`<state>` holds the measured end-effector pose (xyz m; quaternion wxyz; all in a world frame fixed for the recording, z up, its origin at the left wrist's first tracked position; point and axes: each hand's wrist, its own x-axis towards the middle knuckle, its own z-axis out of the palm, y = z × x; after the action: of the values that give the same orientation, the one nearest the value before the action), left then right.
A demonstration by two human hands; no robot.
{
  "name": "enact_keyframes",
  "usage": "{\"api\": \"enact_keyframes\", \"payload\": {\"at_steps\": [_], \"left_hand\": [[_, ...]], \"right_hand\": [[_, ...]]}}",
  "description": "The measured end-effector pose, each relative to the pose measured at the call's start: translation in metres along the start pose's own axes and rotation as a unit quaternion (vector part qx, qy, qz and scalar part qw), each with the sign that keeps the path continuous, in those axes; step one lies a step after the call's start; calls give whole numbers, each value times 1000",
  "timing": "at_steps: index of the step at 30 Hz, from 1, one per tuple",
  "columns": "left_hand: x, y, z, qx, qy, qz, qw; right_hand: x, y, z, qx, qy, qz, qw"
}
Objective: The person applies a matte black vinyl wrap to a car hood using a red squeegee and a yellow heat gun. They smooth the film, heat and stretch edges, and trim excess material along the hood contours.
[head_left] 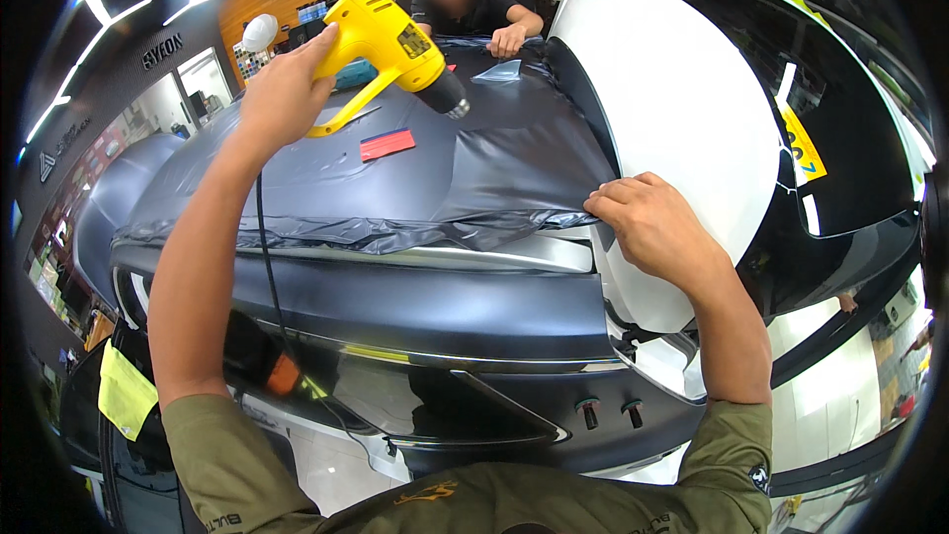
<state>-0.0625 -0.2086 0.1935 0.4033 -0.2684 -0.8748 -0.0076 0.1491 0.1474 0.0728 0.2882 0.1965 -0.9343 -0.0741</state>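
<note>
One yellow heat gun (386, 37)

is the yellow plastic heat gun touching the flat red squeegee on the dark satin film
Apart: the head view shows dark satin film between the yellow plastic heat gun and the flat red squeegee.

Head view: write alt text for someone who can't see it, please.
A person's left hand holds a yellow heat gun above dark film draped over a car, while the right hand pinches the film's edge. A co-worker is at the far side.
</note>
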Motion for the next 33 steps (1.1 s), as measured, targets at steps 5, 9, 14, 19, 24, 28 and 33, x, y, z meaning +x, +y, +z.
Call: {"api": "enact_keyframes", "payload": {"at_steps": [5,9,14,19,24,28,33], "left_hand": [[0,-10,4,37,9,-6,999],[-3,2,-3,24,-40,-27,999],[0,16,12,-45,16,46,998],[7,37,18,-78,-3,36,996],[18,48,32,-79,10,46,996],[28,57,45,-62,39,54,996],[29,69,46,-56,34,51,997]], "right_hand": [[0,1,0,5,8,-4,1000],[1,-2,0,-8,5,-6,1000],[-1,-1,-2,-1,-7,-3,1000],[-1,-1,-1,-6,-15,0,1000],[-1,-2,-1,-13,-27,9,1000],[0,-2,-1,-11,-25,7,1000],[0,-1,-1,0,-8,0,1000]]}}
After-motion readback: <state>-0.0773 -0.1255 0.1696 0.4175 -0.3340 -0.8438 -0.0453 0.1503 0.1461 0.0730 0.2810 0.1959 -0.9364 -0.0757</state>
